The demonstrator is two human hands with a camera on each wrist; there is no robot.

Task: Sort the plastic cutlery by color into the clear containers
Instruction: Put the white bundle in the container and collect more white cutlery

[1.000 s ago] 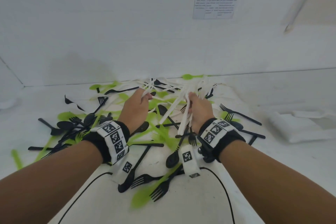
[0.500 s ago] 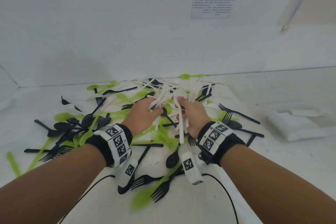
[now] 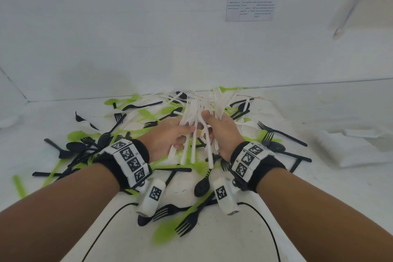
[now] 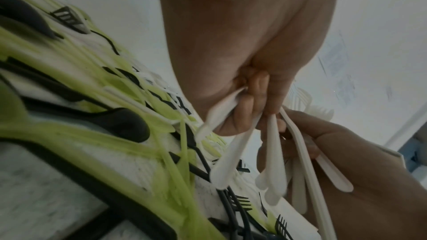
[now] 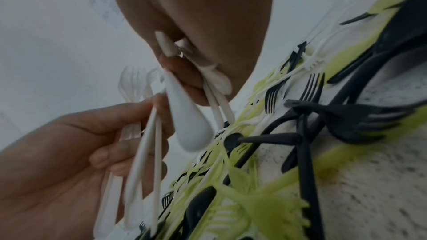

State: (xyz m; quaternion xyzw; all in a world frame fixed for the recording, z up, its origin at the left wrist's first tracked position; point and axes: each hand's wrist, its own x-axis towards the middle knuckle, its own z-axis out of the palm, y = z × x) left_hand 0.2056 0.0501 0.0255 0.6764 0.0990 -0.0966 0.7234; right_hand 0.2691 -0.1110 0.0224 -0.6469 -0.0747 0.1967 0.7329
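Both hands are up over the pile of cutlery [image 3: 131,140], and both are loaded with white pieces. The left hand [image 3: 168,137] has its fingers curled round a fan of white cutlery [image 3: 194,125], handles hanging down toward the pile, tines pointing up and away. The right hand [image 3: 221,132], touching that same bunch from the other side, has its fingers wrapped round several more white handles.

Here's the danger: the handles are splayed, not squared up, and from the left wrist view a couple of them sit loosely between the fingers [image 4: 248,105] rather than deep in the palm. If the two bunches are merged into one hand, I judge a slim handle could slide out and drop back among the black forks [image 3: 187,222] and green pieces [image 3: 168,234] below the hands. Interlocked tines could also drag a neighbour along or snag.

No clear container shows in any view, so the carry from the pile looks blind from here.
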